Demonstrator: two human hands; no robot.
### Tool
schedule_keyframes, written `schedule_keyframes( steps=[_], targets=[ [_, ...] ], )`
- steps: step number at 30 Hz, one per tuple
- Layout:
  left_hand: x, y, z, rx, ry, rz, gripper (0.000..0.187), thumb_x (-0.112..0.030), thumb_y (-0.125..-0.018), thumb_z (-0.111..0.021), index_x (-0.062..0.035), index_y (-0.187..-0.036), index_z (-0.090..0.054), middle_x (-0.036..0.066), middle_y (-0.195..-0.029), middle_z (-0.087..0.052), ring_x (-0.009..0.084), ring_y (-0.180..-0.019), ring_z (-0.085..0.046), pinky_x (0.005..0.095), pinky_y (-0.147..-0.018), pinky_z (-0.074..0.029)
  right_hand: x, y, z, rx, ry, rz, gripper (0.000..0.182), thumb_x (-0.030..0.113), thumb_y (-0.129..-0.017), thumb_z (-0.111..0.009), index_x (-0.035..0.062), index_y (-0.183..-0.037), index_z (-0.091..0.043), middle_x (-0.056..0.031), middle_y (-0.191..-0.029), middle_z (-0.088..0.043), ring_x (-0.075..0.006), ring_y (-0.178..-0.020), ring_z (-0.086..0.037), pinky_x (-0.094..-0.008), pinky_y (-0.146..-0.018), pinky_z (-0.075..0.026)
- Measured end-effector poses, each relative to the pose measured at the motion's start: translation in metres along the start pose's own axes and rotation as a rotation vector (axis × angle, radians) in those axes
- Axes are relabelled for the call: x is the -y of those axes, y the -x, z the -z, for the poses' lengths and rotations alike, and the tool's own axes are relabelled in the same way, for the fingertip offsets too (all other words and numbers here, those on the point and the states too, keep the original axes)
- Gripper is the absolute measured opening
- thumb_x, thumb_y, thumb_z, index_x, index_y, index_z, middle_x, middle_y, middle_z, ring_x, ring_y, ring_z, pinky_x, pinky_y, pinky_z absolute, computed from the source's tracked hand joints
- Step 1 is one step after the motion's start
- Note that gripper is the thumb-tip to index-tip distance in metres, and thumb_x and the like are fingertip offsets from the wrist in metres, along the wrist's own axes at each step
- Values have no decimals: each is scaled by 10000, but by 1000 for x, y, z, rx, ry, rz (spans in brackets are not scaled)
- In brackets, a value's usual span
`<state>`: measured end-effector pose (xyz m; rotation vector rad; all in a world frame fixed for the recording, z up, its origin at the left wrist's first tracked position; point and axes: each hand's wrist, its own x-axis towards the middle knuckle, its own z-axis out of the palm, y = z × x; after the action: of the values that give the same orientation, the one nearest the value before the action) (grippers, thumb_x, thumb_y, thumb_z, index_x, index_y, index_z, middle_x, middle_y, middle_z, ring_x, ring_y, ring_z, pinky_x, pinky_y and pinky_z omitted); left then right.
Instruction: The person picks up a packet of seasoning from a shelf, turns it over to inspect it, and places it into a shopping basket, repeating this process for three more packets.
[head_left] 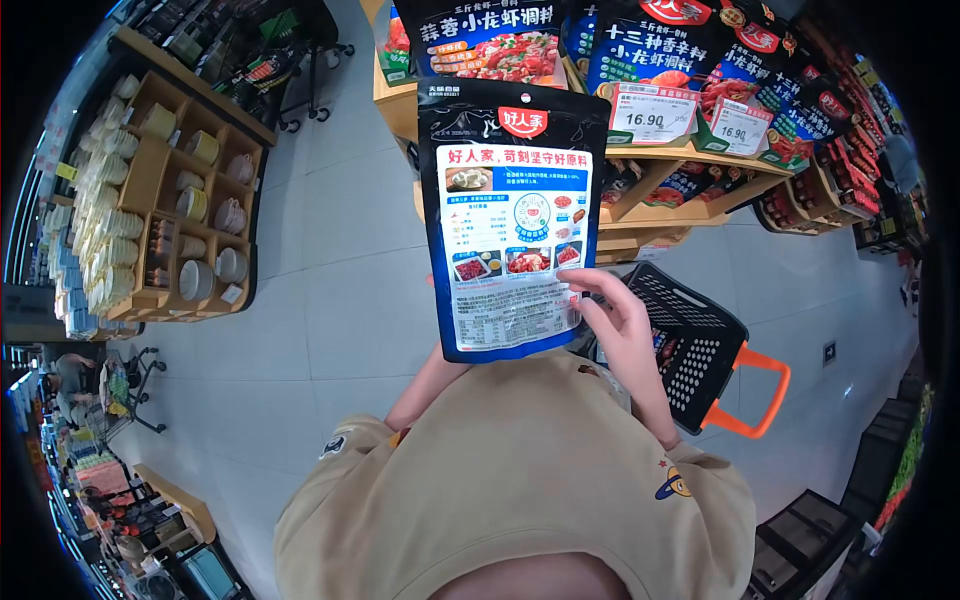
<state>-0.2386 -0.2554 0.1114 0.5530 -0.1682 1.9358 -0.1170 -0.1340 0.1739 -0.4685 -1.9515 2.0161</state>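
Observation:
A black and blue seasoning pouch [520, 220] is held upright in front of my chest, its printed white back panel facing me. My left hand [440, 370] supports it from behind; the pouch hides nearly all of those fingers, and only the wrist and forearm show below. On the lower right of the panel, the fingertips of my right hand [615, 310] touch the printed front. Its thumb and index finger are apart, with nothing visible between them. Similar pouches [490, 40] stand on the shelf just beyond.
Price cards [652, 113] front the wooden shelf [690, 208]. A black shopping basket [690, 340] with an orange handle [775, 390] stands on the floor to my right. Cups fill a wooden display [190, 200] at left. Carts [125, 390] and a person are farther left.

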Motion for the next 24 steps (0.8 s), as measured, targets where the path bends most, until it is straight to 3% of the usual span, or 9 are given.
schedule_keyframes(
  steps=[2,3,5,7,10,12,17,19,24],
  targets=[
    [4,4,7,-85,-40,155,807,-663,-752,-310,-96,-1313,-188,122,-1294,-295,259,-1134,-363,416,-920,-335,10,3,0,90,-123,-147,362,25,-799,-490,14,-1154,-423,-96,-1155,-429,-157,-1092,-393,-267,-838,-407],
    [6,11,13,-517,40,310,703,-538,-801,-402,-120,-1321,-182,118,-1274,-318,236,-1118,-378,380,-911,-344,7,2,1,83,-121,-146,362,25,-799,-490,14,-1154,-423,-96,-1155,-429,-157,-1092,-393,-267,-838,-407],
    [17,5,22,-670,-752,430,632,-259,-822,-484,-119,-1335,-142,115,-1252,-336,208,-1118,-373,336,-916,-326,-2,-2,4,277,-78,-31,515,44,-786,-523,35,-1241,-283,-107,-1235,-330,-164,-1124,-355,-266,-838,-401],
    [27,-2,29,-392,-1142,293,779,-18,-707,-492,-133,-1348,-66,121,-1297,-239,221,-1170,-296,333,-955,-262,-1,1,-1,286,-121,-84,613,59,-780,-539,62,-1261,-158,-101,-1232,-294,-168,-1123,-351,-278,-825,-397],
    [30,-15,7,-388,-1227,318,810,-97,-693,-575,-154,-1346,-100,176,-1313,-190,294,-1213,-239,365,-964,-247,-7,3,-5,155,-131,-90,598,70,-794,-523,70,-1219,-102,-80,-1121,-351,-180,-1089,-372,-312,-841,-373],
    [32,-17,3,-218,-1787,252,857,-237,-660,-662,-162,-1339,-144,244,-1303,-171,390,-1211,-211,402,-960,-247,-23,6,-2,9,-228,-135,542,92,-835,-459,23,-1254,-121,-86,-1175,-357,-164,-1083,-377,-281,-888,-337],
    [30,-15,0,-130,-2002,411,874,-310,-647,-676,-106,-1329,-168,296,-1298,-171,398,-1223,-192,400,-972,-220,-51,12,16,-198,-570,-301,450,96,-845,-420,3,-1252,-252,-104,-1202,-386,-171,-1075,-417,-292,-913,-334],
    [29,-12,8,-178,-1984,304,844,-445,-670,-629,-141,-1324,-190,263,-1279,-221,417,-1184,-249,427,-948,-260,-53,12,26,-293,-549,-311,405,61,-827,-424,3,-1211,-311,-108,-1155,-441,-184,-1037,-462,-313,-877,-379],
    [6,-22,13,-720,-1670,221,803,-351,-697,-639,-38,-1299,-209,198,-1243,-342,303,-1153,-349,367,-918,-323,-54,17,60,-329,-528,-238,354,22,-801,-438,-4,-1147,-373,-113,-1074,-495,-177,-951,-517,-307,-818,-427]
  ],
)
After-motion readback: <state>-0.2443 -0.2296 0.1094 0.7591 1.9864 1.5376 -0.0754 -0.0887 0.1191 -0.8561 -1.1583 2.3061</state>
